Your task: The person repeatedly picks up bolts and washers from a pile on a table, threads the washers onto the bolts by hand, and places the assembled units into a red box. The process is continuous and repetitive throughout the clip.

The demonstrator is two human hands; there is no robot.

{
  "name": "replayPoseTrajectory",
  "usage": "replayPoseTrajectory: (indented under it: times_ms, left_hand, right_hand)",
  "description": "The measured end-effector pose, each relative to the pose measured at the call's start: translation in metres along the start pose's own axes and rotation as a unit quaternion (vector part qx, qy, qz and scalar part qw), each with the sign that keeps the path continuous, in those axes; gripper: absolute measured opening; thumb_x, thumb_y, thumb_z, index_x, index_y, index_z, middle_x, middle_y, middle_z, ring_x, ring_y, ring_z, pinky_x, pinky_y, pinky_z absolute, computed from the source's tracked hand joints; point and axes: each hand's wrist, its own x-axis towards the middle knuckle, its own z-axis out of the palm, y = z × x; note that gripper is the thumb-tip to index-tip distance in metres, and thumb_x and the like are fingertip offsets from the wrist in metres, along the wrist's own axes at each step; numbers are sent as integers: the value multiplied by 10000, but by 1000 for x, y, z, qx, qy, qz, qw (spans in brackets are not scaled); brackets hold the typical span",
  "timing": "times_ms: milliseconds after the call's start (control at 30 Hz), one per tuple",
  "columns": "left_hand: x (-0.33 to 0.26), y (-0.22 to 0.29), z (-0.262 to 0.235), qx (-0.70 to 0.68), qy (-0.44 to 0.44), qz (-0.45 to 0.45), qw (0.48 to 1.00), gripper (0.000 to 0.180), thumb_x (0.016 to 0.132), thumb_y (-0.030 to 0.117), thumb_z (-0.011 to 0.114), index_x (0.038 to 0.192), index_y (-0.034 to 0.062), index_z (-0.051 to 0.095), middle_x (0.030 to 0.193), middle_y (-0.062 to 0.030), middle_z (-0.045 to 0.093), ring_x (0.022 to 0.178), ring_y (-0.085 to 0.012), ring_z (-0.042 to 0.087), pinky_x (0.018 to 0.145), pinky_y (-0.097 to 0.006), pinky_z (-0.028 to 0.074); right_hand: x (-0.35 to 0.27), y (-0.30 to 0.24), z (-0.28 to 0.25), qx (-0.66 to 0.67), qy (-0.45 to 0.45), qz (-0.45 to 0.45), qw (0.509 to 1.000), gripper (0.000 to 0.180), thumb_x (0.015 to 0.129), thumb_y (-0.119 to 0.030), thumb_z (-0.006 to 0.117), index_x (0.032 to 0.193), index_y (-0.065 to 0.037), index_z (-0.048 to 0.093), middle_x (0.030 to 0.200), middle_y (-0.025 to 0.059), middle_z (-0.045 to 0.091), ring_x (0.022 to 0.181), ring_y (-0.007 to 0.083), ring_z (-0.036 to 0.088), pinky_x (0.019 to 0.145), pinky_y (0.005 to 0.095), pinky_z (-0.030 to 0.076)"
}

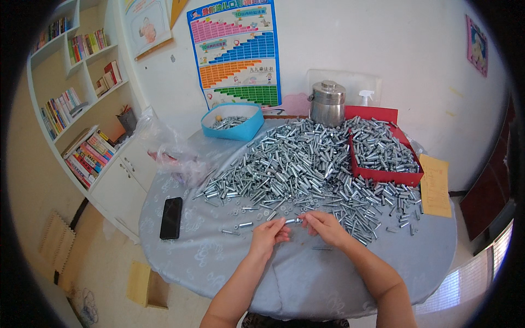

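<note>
My left hand [267, 237] and my right hand [325, 228] meet near the front of the table, both with fingers closed. Between them lies a short silvery metal bolt [292, 221], held level, its left end in my left fingertips and its right end pinched by my right. What looks like a nut shows near its middle; finer detail is too small to tell. Just beyond my hands spreads a large heap of metal sleeves and bolts [284, 158]. Loose washers and nuts [268, 210] lie along its near edge, and a few single pieces rest left of my left hand.
A red box [388, 177] full of metal pieces stands right, beside a yellow envelope [436, 186]. Behind are a steel canister [328, 106] and a blue bin [240, 131] with more pieces. A black phone [171, 218] and plastic bags [180, 158] lie left on the grey tablecloth [219, 262].
</note>
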Motion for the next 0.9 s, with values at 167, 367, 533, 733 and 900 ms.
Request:
replayPoseTrajectory:
  times_ms: [167, 367, 533, 733, 900]
  left_hand:
    - [-1, -1, 0, 4, -4, 5, 1000, 239, 821, 189, 606, 890, -40, 597, 738, -103, 613, 589, -128, 567, 519, -247, 506]
    - [-4, 2, 9, 48, -41, 72, 995, 249, 794, 133, 629, 972, -39, 599, 757, -98, 623, 643, -130, 593, 562, -239, 510]
    - [-8, -7, 9, 287, -37, 256, 922, 317, 774, 86, 638, 1076, 10, 581, 832, -75, 635, 700, -108, 588, 614, -223, 486]
    - [-1, 2, 9, 170, 24, 266, 948, 337, 810, 86, 590, 1138, 25, 542, 904, -64, 633, 727, -88, 560, 606, -217, 473]
    - [10, 6, -11, 125, 80, 219, 964, 214, 844, 99, 540, 1029, -3, 579, 886, -68, 637, 701, -74, 565, 572, -196, 473]
  right_hand:
    - [-1, 0, -3, -3, -20, 24, 1000, 278, 895, -258, 472, 1034, -35, 560, 836, 39, 577, 689, 91, 531, 623, 222, 451]
    - [1, 12, -2, 80, -61, 43, 994, 250, 885, -202, 500, 1066, -30, 521, 867, 43, 577, 725, 102, 544, 651, 238, 464]
    - [3, 18, -8, 186, -74, 74, 977, 255, 879, -186, 508, 1082, -31, 501, 871, 72, 587, 748, 134, 572, 650, 260, 477]
    - [21, 3, -72, 154, 216, 0, 964, 234, 852, -151, 531, 1048, -27, 501, 820, 89, 615, 698, 143, 599, 570, 245, 479]
    - [63, 13, -189, 50, 402, -59, 912, 239, 853, -140, 506, 1063, -25, 498, 829, 78, 612, 654, 121, 583, 498, 227, 472]
